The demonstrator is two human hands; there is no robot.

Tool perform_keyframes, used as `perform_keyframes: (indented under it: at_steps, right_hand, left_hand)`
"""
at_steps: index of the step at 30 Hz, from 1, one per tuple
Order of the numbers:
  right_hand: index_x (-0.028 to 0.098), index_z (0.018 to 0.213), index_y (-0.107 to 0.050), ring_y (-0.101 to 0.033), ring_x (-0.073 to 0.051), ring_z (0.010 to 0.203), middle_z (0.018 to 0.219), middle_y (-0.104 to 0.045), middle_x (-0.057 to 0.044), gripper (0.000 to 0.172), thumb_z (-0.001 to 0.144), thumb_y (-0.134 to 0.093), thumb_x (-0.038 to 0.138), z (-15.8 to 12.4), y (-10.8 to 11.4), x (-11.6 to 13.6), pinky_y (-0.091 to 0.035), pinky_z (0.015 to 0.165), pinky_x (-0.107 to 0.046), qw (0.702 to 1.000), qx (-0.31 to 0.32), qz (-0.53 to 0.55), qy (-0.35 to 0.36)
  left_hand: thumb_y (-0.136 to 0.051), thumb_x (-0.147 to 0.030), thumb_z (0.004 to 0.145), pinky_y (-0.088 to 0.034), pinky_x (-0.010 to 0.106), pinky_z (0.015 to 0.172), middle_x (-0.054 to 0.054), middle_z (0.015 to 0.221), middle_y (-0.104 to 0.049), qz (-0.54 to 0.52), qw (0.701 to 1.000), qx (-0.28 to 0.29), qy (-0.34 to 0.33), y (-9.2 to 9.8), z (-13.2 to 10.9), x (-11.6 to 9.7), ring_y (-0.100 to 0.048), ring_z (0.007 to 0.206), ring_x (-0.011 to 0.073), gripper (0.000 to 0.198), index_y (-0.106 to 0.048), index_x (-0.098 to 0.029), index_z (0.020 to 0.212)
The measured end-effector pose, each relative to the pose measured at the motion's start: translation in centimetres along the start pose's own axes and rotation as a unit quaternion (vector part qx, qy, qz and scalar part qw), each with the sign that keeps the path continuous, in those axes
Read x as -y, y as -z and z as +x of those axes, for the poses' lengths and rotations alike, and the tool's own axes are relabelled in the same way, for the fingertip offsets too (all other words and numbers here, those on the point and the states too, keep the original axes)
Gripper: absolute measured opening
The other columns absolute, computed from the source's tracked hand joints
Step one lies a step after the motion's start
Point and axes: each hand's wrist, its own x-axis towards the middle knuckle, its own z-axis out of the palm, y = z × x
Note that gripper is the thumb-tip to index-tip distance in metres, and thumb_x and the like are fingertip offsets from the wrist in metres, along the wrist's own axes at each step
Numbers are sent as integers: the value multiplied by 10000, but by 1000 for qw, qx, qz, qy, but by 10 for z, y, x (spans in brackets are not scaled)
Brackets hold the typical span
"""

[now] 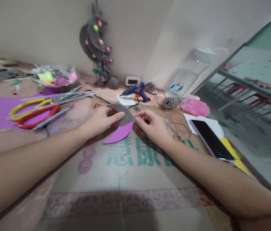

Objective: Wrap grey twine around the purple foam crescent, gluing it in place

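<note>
My left hand [100, 120] grips a purple crescent [120, 132] by its upper part, thumb on top and fingers behind. Grey yarn is wound closely round that upper part, while the lower tip shows bare purple. At the crescent's right edge, my right hand [153, 126] is closed in a pinch on what looks like a thin strand of the grey yarn; the fingertips partly hide it. Loose yarn [182, 128] curls on the cardboard beside my right wrist, near a grey yarn ball [170, 102].
Cardboard [97, 183] covers the table. Beyond my hands lies a blue glue gun [135, 90], near a small clock [132, 80]. Scissors [38, 110] and a metal bowl [53, 84] are left; a bottle [185, 75] and phone [211, 139] right. A decorated grey crescent [94, 38] hangs against the wall.
</note>
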Motion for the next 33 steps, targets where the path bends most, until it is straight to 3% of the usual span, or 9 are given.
perform_keyframes:
  at_steps: [4, 9, 13, 17, 20, 23, 33]
  right_hand:
    - [198, 977, -567, -467, -99, 463, 539, -473, 50, 240, 886, -420, 363, -2, 1, 3, -342, 446, -218, 997, 50, 62, -15]
    - [170, 810, -625, -450, -89, 527, 623, -531, 18, 243, 809, -560, 404, -3, 1, 8, -346, 487, -220, 999, 42, 20, 15]
    - [174, 768, -581, -417, -75, 455, 554, -485, 43, 236, 808, -564, 406, -2, 0, 7, -319, 435, -210, 996, 43, 71, -15]
    - [182, 792, -558, -388, -66, 426, 542, -464, 59, 255, 798, -575, 436, 0, 1, 2, -305, 398, -197, 992, 8, 119, -33]
    - [182, 793, -557, -384, -65, 418, 530, -465, 64, 257, 803, -574, 438, 2, 2, 0, -310, 396, -199, 990, 8, 135, -35]
    - [178, 783, -559, -402, -65, 421, 530, -479, 61, 251, 808, -576, 427, 2, 3, 1, -322, 406, -202, 990, 19, 137, -31]
    - [171, 752, -543, -369, -62, 424, 520, -432, 70, 282, 794, -587, 446, 1, 3, 2, -298, 393, -190, 988, 26, 144, -45]
  left_hand:
    - [-602, -347, 788, -343, 204, 447, -25, 512, -534, 4, 1000, -11, -1, -1, -1, -2, -437, 454, 83, 277, -562, -155, 593]
    - [-607, -371, 778, -352, 213, 457, -31, 513, -526, 20, 1000, 3, -7, 0, 0, 3, -430, 447, 83, 271, -554, -161, 615]
    - [-536, -404, 819, -389, 222, 536, -17, 574, -533, 35, 997, 25, -67, -1, 1, 9, -480, 531, 99, 304, -520, -168, 627]
    - [-599, -335, 767, -440, 226, 629, -5, 791, -579, 9, 992, 37, -117, -5, -2, 12, -556, 698, 121, 184, -497, -196, 829]
    - [-588, -235, 749, -469, 256, 742, 24, 968, -606, 33, 989, 64, -127, -7, -6, 12, -590, 840, 144, 309, -499, -224, 1045]
    - [-533, -183, 770, -476, 262, 771, 47, 1063, -602, 51, 986, 84, -135, -7, -8, 11, -595, 886, 150, 364, -506, -224, 1130]
    - [-504, -116, 766, -476, 235, 664, 19, 949, -603, 67, 984, 91, -139, -6, -8, 9, -584, 796, 126, 329, -524, -198, 1083]
